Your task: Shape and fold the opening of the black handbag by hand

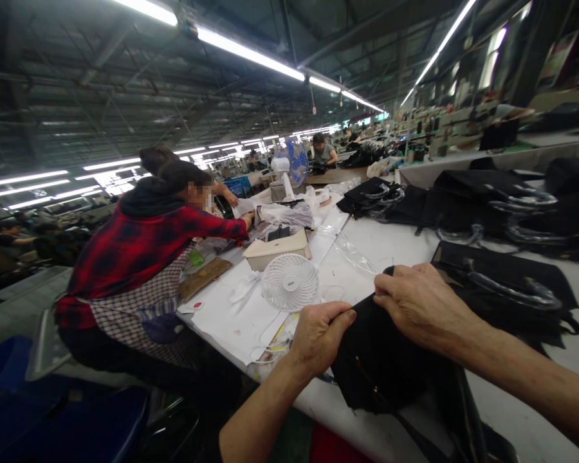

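A black fabric bag (381, 360) with a zipper on its side hangs between my hands over the near edge of the table. My left hand (321, 334) pinches its upper left edge between thumb and fingers. Gripping the top edge a little farther right is my right hand (410, 299), its fingers curled over the cloth. Straps of the bag trail down to the lower right. Just beyond my left hand stands a small white fan (290, 283). To the right of my right hand lies another black bag (506, 289), its handle wrapped in clear plastic.
On the white table (367, 241) are more black bags (492, 199), a cream box (277, 249) and clear plastic wrapping. A person in a red checked shirt (145, 251) leans over the table's left side. A blue fan (296, 164) stands farther back.
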`<state>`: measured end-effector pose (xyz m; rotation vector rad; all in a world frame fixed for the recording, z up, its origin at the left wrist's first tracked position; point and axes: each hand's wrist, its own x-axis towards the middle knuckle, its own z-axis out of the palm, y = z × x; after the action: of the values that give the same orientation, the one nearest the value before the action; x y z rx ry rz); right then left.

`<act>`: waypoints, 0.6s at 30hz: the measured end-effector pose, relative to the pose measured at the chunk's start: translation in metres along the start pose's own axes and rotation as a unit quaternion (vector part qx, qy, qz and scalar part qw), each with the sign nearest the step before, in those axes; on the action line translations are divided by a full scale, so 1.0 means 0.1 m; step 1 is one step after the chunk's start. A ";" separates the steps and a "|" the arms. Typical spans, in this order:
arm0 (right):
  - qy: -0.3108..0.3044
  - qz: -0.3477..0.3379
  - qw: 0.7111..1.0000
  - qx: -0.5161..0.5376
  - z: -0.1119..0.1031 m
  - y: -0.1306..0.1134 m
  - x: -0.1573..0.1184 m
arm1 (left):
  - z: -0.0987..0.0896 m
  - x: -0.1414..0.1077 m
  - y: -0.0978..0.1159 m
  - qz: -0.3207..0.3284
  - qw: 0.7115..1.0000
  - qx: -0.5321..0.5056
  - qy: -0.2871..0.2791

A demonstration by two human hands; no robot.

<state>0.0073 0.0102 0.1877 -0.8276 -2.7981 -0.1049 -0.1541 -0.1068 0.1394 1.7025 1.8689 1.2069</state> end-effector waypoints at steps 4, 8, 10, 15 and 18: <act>0.006 -0.008 1.000 -0.004 0.00 0.01 -0.02 | -0.02 0.01 0.06 -0.002 1.000 -0.005 -0.020; -0.001 -0.014 1.000 0.003 -0.02 0.02 -0.03 | -0.02 0.00 0.07 -0.014 1.000 -0.019 -0.018; -0.003 -0.011 1.000 0.002 -0.02 0.03 -0.03 | -0.01 0.00 0.06 -0.022 0.999 -0.028 -0.016; 0.010 -0.001 1.000 0.010 0.03 0.05 -0.03 | 0.00 -0.02 0.01 -0.032 0.998 -0.044 -0.010; 0.017 -0.014 1.000 0.018 0.04 0.07 -0.03 | 0.01 -0.01 -0.01 -0.039 0.998 -0.045 -0.007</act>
<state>0.0124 0.0147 0.1828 -0.7701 -2.7724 -0.0720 -0.1540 -0.1077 0.1377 1.5719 1.8256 1.2260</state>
